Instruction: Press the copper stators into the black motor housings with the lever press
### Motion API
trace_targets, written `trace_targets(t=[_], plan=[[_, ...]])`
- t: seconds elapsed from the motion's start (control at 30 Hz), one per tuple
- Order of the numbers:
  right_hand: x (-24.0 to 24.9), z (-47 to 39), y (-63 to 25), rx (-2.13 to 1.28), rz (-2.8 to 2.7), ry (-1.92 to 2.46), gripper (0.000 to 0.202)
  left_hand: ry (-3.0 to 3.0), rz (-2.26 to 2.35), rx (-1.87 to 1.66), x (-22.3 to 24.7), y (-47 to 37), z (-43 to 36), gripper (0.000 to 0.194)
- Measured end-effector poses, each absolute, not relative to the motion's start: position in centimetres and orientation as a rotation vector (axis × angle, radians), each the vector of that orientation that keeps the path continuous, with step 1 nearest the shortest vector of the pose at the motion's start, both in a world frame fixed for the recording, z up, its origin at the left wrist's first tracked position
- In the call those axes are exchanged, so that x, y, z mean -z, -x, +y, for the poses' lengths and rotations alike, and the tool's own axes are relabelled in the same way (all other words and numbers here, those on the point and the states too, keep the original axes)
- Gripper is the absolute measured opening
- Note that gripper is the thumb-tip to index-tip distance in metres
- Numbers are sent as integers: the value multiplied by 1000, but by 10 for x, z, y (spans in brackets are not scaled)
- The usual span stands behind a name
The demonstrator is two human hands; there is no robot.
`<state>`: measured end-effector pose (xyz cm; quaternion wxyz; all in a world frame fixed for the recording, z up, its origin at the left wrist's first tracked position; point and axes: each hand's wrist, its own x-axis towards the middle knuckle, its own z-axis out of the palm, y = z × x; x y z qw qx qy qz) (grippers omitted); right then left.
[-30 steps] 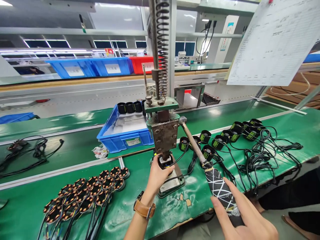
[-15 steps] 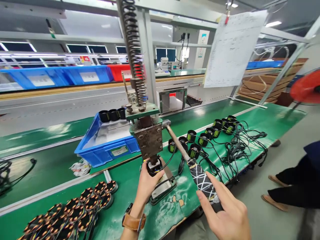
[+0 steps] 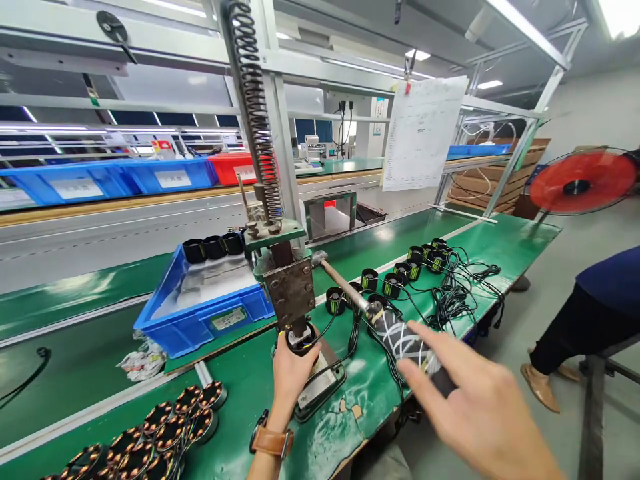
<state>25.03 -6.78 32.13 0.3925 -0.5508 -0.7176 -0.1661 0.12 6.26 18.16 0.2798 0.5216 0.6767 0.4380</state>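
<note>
My left hand [image 3: 293,370] grips a black round fan housing [image 3: 301,339] on the base of a hand press [image 3: 290,293], right under its ram. A black cable runs from the housing to the right. My right hand [image 3: 480,400], blurred, is loosely around the taped handle of the press lever [image 3: 405,343], thumb and forefinger stretched along either side of it; its other fingers are hidden. The lever slopes down toward me. Wound motor stators [image 3: 170,430] lie at lower left. Cabled black housings with green marks [image 3: 393,285] stand right of the press.
A blue bin [image 3: 200,320] holding white sheets, with black rings on its far edge, stands behind left. Coiled cables [image 3: 450,300] lie near the bench's right edge. A paper sheet [image 3: 425,133] hangs overhead. A red fan [image 3: 583,183] and a seated person [image 3: 595,300] are at right.
The view has turned rightward, so the bench contents sit further left and more of the red fan shows. My left hand keeps its grip; my right hand stays at the lever, slightly shifted.
</note>
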Motion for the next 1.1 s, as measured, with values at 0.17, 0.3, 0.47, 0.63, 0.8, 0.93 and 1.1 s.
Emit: trace_targets(t=[0.17,0.3,0.47,0.63,0.8,0.93,1.1], plan=[[-479,-23,-235,640,-1730,1418,52,-1441,1950,-1066,-193,-2,58,56],[-496,42,-218,525,-1645,1211,64,-1430,2012,-1029,-193,0,40,59],[-301,78,-204,-310,-1210,1653,50,-1432,1925,-1118,-192,0,6,62],[-144,90,-179,-718,-1056,1821,48,-1466,1776,-1220,-204,-17,-3,66],[-123,91,-184,-958,-1031,1600,34,-1399,1648,-1311,-214,-38,13,68],[-154,35,-232,-982,-914,1380,58,-1358,1610,-1348,-207,-59,35,65],[-185,-47,-329,-793,-576,1210,65,-1339,1576,-1329,-163,-110,83,60]])
